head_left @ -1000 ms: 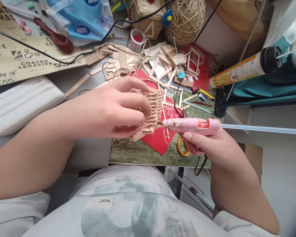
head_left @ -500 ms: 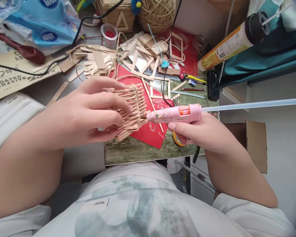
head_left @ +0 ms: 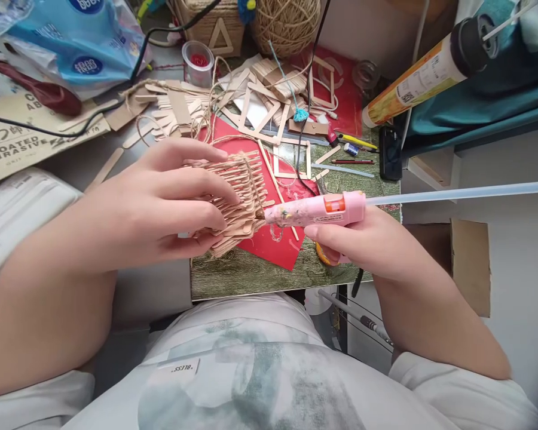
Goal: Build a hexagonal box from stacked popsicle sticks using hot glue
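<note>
My left hand (head_left: 161, 206) is wrapped over a box built of stacked popsicle sticks (head_left: 237, 194), its fingers bent round the near and left sides. Twine runs up along the box's right corner. In my right hand (head_left: 358, 239) is a pink hot glue gun (head_left: 314, 210), gripped by its handle, with a long clear glue stick (head_left: 457, 191) coming out of its back end. The gun's nozzle meets the box's right corner or sits right beside it; I cannot tell whether glue is coming out. Beneath the box lies a red sheet (head_left: 278, 251).
Loose popsicle sticks (head_left: 192, 107) and square stick frames (head_left: 291, 160) lie behind the box. Farther back are a twine ball (head_left: 287, 27) and a small cup (head_left: 198, 63). A phone (head_left: 390, 152) and a tall drink cup (head_left: 430, 74) are at the right. A black cable (head_left: 308, 98) crosses the table.
The glue gun's nozzle has shifted slightly left, closer in to the box's corner. My left hand and the box have stayed in place.
</note>
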Motion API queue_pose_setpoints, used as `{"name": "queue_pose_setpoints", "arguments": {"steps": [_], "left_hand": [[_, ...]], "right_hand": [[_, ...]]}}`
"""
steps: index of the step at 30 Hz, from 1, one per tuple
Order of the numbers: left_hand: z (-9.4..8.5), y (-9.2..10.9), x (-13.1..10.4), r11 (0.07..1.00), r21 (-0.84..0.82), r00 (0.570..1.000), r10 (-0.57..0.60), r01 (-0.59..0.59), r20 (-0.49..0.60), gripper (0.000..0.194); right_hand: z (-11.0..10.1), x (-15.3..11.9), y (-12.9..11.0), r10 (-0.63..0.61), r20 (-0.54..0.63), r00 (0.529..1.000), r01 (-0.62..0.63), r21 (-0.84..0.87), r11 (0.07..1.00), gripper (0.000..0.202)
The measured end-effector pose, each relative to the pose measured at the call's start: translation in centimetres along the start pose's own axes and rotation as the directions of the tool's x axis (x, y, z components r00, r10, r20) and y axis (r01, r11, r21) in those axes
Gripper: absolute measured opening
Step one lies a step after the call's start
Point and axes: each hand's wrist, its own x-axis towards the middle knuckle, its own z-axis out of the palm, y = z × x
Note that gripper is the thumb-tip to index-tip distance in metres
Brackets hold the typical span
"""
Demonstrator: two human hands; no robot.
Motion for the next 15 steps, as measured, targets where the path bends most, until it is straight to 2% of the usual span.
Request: {"name": "queue_pose_setpoints", "arguments": {"steps": [8,15], "left_hand": [[0.26,-0.34,-0.52,0.999,0.018,0.998,-0.033,0.032,0.058,0.026],[0.11,-0.1,0.01,1.0,-0.015,1.0,0.006,-0.007,-0.012,0.008]], "right_hand": [[0.3,0.11,-0.35,-0.039,0.016,0.999,0.038,0.003,0.999,0.043],[0.32,0.12,-0.31,-0.054,-0.003,0.999,0.053,-0.06,0.997,0.04]]}}
